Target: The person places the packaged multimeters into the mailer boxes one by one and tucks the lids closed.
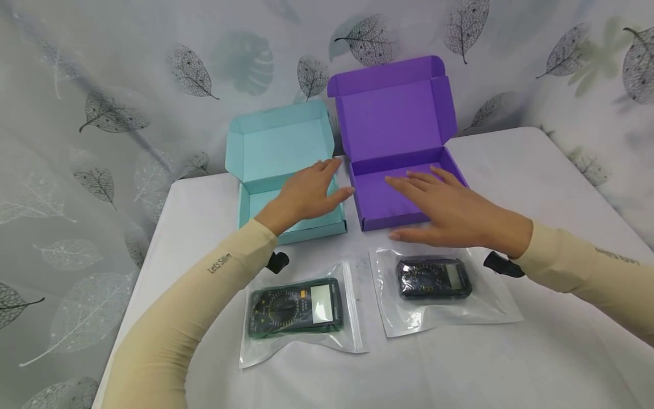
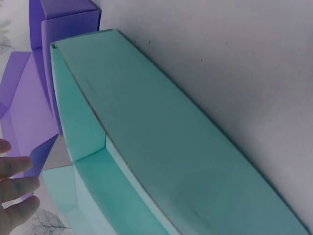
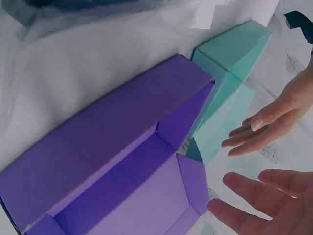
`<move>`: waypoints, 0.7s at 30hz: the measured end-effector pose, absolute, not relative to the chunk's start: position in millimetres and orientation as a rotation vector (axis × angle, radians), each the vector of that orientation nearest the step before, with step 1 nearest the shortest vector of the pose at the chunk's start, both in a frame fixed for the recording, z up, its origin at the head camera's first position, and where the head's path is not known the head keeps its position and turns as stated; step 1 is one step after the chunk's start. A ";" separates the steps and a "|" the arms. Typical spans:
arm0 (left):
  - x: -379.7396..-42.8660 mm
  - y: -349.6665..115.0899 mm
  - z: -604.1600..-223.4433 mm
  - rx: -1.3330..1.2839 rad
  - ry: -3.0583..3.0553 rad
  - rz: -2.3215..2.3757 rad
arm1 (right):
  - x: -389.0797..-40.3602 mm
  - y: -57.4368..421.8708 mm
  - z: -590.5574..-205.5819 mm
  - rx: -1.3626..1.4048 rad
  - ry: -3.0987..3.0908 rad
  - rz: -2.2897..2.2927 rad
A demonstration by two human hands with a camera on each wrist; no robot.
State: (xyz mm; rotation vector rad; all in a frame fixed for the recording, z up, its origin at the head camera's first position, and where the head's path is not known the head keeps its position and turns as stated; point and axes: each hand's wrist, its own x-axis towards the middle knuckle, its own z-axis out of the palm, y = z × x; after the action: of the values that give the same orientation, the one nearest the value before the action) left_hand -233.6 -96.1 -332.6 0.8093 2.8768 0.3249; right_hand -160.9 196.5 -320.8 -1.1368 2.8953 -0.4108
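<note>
Over the teal cardboard box (image 1: 317, 230) hovers my left hand (image 1: 309, 190), its fingers extended and holding nothing. My right hand (image 1: 449, 213) is spread above the front of the purple cardboard box (image 1: 390, 220), also holding nothing. Both boxes have their lids raised, and their visible insides hold nothing. Nearer to me, a green-edged multimeter (image 1: 293, 308) lies in a clear zip bag (image 1: 327, 343) on the left. A smaller black multimeter (image 1: 434, 278) lies in another clear bag (image 1: 409, 325), just below the right hand in the head view.
A white cloth covers the table (image 1: 511, 369). Behind the boxes hangs a leaf-patterned curtain (image 1: 276, 34), close to the raised lids. Black straps (image 1: 503, 264) show at the wrists, beside beige sleeves (image 1: 577, 267).
</note>
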 end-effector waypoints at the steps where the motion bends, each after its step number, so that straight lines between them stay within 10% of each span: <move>1: -233.7 -95.3 -333.6 0.818 2.872 0.323 | -159.6 197.1 -321.5 -1.130 2.893 -0.415; 21: -232.9 -75.0 -355.3 0.925 2.820 0.195 | -141.0 203.1 -358.2 -1.160 2.770 -0.476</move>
State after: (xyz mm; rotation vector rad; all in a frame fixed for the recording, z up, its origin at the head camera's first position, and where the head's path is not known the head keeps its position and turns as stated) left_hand -232.9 -75.0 -355.3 0.9246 2.8197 0.1946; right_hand -141.0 203.1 -358.2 -1.1598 2.7697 -0.4764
